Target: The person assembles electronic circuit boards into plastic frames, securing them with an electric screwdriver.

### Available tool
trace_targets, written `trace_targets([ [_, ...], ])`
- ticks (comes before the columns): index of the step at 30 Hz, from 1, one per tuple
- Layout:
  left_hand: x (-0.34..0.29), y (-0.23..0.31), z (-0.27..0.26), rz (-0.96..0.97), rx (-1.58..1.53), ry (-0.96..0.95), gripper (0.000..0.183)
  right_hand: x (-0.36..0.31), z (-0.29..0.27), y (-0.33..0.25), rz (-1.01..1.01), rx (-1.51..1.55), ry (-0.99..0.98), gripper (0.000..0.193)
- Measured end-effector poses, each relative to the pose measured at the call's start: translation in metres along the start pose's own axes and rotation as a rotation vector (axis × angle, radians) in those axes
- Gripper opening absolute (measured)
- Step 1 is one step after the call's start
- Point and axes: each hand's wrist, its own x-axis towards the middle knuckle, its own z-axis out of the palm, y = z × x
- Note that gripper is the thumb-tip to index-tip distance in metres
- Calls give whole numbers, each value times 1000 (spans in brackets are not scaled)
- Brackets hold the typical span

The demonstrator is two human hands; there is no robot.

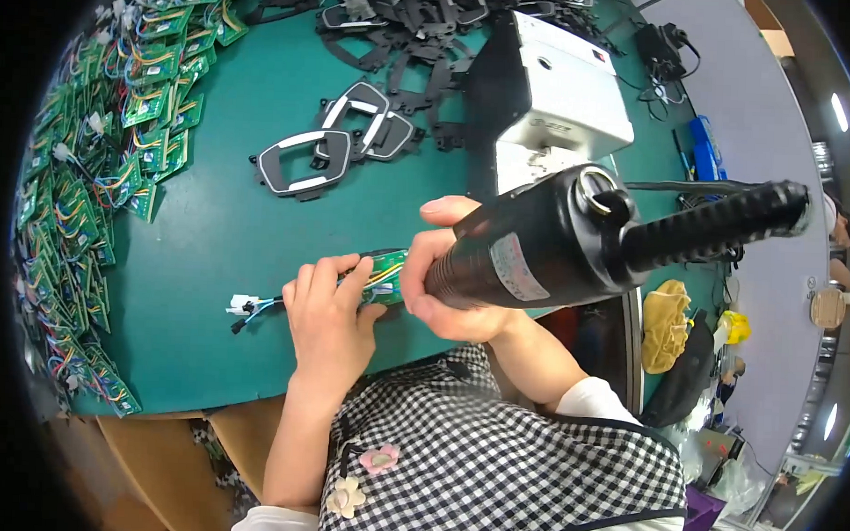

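My right hand (462,285) is wrapped round the black body of an electric screwdriver (547,242), whose thick ribbed cord end points up to the right. Below that tool lies a green circuit board (387,272) with coloured wires, partly covered by both hands. My left hand (332,309) presses on the board's left part, its fingers bent round the edge. A white connector (243,304) on wires sticks out to the left of my fingers. The screwdriver's tip is hidden behind my right hand.
Heaps of wired circuit boards (150,106) line the left side. Black and grey plastic frames (302,163) lie at the back. A white and black box-shaped machine (572,83) stands behind the screwdriver. Along the right are a blue tool (705,149) and a tan glove (664,325).
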Motion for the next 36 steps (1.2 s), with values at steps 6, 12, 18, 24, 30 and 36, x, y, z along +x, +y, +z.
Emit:
trace_targets([
  [6,-1,9,3,13,7,50,57,14,-54,-60,-575,19,733,71],
  [12,-6,0,-2,-93,84,68,53,29,-88,-50,-439,-196,691,73],
  [18,-18,-9,6,26,-54,204,44,13,-39,-49,-386,77,654,82],
  [24,-20,-10,10,-8,-107,250,36,43,45,-9,-143,209,412,84],
  [30,-20,-16,11,40,-140,282,28,56,65,8,-66,211,331,82],
  [36,-21,-18,11,1,-156,265,29,67,74,10,147,201,288,38],
])
